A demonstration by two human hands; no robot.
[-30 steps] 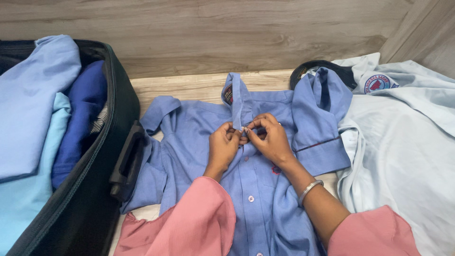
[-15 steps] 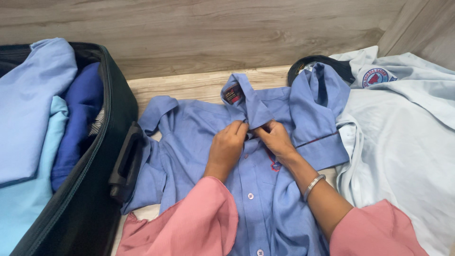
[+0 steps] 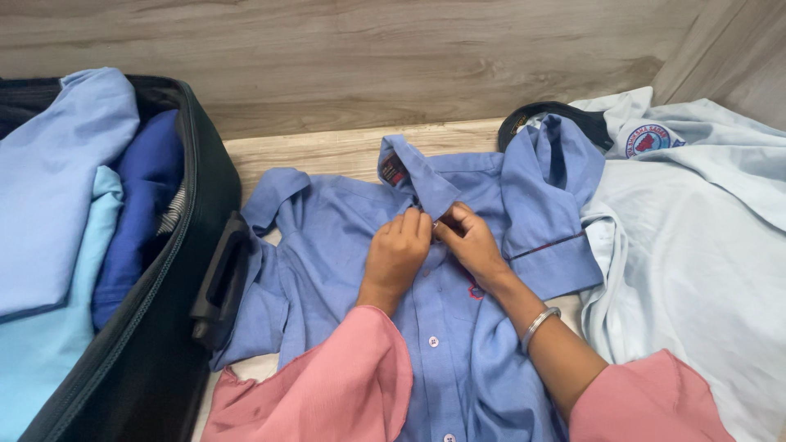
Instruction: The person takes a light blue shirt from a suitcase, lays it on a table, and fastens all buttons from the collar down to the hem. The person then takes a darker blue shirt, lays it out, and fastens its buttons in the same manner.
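1. A blue shirt (image 3: pixel 344 245) lies flat on the wooden floor (image 3: pixel 327 151), front side up, in the middle of the view.
2. The left hand (image 3: pixel 399 254) sits on the shirt just under the collar (image 3: pixel 422 180). Its fingers are curled and pinch the shirt's front edge.
3. The right hand (image 3: pixel 471 241) is right beside it, touching it. Its fingers are curled too and pinch the other front edge at the top button spot.
4. Both hands meet near the neck of the shirt.
5. White buttons (image 3: pixel 433 341) run down the shirt's front below the hands.
6. The right wrist wears a silver bangle (image 3: pixel 538 326). Both arms have pink sleeves (image 3: pixel 336 385).
7. A dark suitcase (image 3: pixel 180 327) stands open on the left, touching the shirt's sleeve. It holds folded light blue and dark blue clothes (image 3: pixel 57 180).
8. A pale blue shirt (image 3: pixel 696 245) with a round badge lies on the right, just beside the blue shirt.
9. A wooden wall (image 3: pixel 368 57) stands behind everything.
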